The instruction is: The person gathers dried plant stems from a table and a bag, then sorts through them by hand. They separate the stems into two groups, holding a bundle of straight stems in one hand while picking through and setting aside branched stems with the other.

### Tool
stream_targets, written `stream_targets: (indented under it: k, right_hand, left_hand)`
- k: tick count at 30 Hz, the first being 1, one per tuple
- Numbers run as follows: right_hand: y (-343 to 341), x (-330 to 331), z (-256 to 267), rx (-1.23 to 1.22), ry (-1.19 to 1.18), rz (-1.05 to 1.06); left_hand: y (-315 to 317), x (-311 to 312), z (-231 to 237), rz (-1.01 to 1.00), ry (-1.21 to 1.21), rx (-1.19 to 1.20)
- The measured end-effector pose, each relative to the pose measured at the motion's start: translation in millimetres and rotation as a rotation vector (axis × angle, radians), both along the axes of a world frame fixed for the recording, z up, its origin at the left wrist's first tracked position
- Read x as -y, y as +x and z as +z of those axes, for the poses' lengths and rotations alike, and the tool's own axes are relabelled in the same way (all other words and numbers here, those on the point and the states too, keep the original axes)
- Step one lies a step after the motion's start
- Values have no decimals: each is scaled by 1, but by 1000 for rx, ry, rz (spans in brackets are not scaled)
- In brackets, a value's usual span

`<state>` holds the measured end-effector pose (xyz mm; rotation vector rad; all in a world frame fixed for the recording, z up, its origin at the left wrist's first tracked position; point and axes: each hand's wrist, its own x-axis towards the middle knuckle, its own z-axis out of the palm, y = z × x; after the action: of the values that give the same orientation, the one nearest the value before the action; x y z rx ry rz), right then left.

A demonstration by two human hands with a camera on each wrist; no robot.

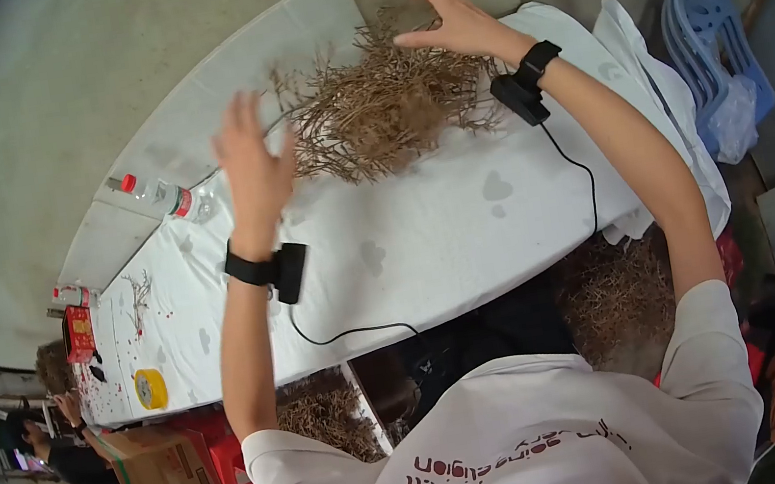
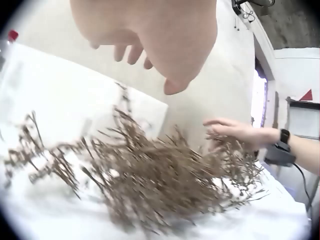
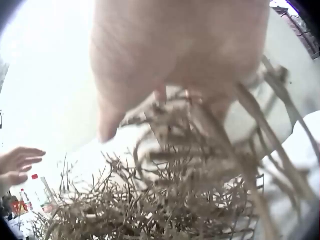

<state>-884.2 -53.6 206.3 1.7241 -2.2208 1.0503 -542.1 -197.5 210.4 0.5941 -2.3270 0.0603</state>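
A tangled heap of dry brown twigs [image 1: 380, 114] lies on the cloth-covered table [image 1: 464, 221], blurred in places. My left hand [image 1: 255, 166] is raised at the heap's left side, fingers extended and blurred. In the left wrist view, the same left hand [image 2: 155, 40] hangs above the twigs [image 2: 155, 180] with nothing in it. At the heap's far right edge is my right hand [image 1: 461, 26], thumb and fingers spread apart. Twigs [image 3: 165, 200] stick up around and below the right hand [image 3: 175, 60] in the right wrist view, partly hiding its fingertips.
A red-capped bottle [image 1: 172, 199] lies left of the heap. Farther left are a yellow tape roll [image 1: 151, 388], a red box [image 1: 78, 335] and a small sprig [image 1: 138, 302]. More twigs [image 1: 617, 289] sit below the table's edge. Blue stacked chairs [image 1: 712, 48] stand right; people [image 1: 76, 459] are left.
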Motion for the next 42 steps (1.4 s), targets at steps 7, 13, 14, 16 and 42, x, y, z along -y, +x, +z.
stream_targets:
  k: [7, 13, 14, 16, 42]
  right_hand:
    - [-9, -74, -2, 283, 199, -59]
    - [52, -141, -40, 266, 492, 44]
    - [48, -141, -37, 264, 489, 39]
    - [32, -131, -22, 353, 249, 85]
    - [59, -187, 121, 900, 65, 466]
  left_hand:
    - [-67, -103, -46, -308, -102, 327]
    - [-97, -62, -91, -228, -213, 349]
    - [-102, -51, -93, -227, -226, 328]
    - [-106, -27, -95, -218, -255, 294]
    - [-80, -134, 49, -1088, 992, -250]
